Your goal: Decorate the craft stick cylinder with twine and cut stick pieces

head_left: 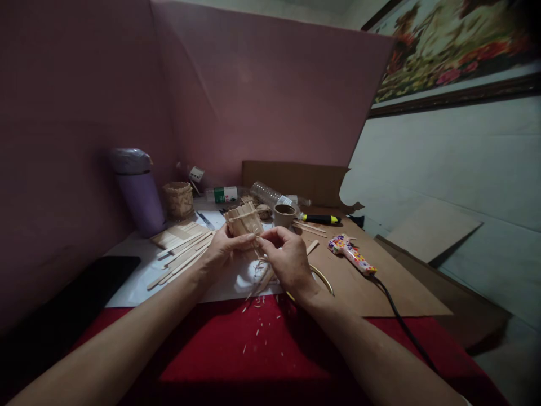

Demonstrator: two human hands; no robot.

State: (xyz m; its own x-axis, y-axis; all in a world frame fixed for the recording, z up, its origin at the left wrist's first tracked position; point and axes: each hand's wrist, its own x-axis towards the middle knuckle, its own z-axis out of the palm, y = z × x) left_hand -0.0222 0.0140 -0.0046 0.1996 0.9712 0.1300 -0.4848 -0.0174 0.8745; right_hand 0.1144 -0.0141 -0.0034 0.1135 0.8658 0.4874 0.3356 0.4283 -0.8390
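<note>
A small cup made of upright wooden craft sticks (244, 220), with a twisted cord round it, is tilted in my left hand (226, 248). The left thumb lies along its lower edge. My right hand (289, 259) is at the same edge, thumb and forefinger pinched close to the left thumb. Whatever is between those right fingertips is too small to make out. Below the hands are a bundle of thin wood slivers (265, 279) and a gold-coloured ring (323, 279), partly covered by the right hand. Wood bits (258, 330) are scattered on the red cloth (203, 349).
Loose craft sticks (186, 256) lie at left, near a purple tumbler (141, 197) and a cord-wrapped pot (178, 200). Behind stand a brown cup (284, 214), clear bottles (268, 194) and a black-yellow cutter (321, 219). A flowered glue gun (353, 256) with its cord rests on cardboard (397, 296).
</note>
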